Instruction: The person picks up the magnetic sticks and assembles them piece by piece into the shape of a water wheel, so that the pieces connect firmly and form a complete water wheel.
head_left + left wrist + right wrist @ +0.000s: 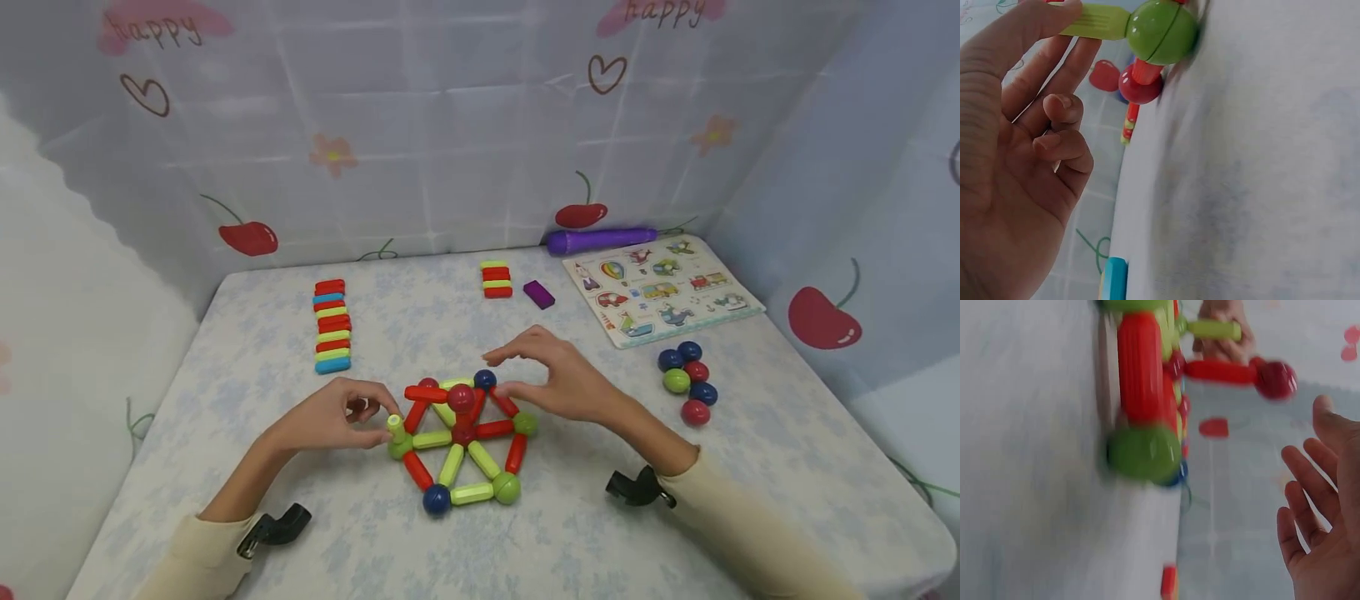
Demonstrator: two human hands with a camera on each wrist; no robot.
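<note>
A wheel-like frame of magnetic rods and balls lies on the table. My left hand [337, 414] is at its left side, where thumb and finger pinch a yellow-green magnetic rod [1099, 22] standing on a green ball [1163, 31]. From the centre, an upright red rod [1219, 371] carries a red ball [461, 397]. Another red rod [425, 393] points left from that ball. My right hand [558, 375] hovers beside the frame's far right, near a blue ball [485, 380]. Its fingers are spread and hold nothing; in the right wrist view they are apart from the pieces.
A column of coloured rods [332, 327] lies at the back left, with a shorter row [497, 280] at the back middle beside a purple block [538, 294]. Loose balls [677, 381] sit on the right. Behind them are a picture board [663, 287] and a purple stick [600, 241].
</note>
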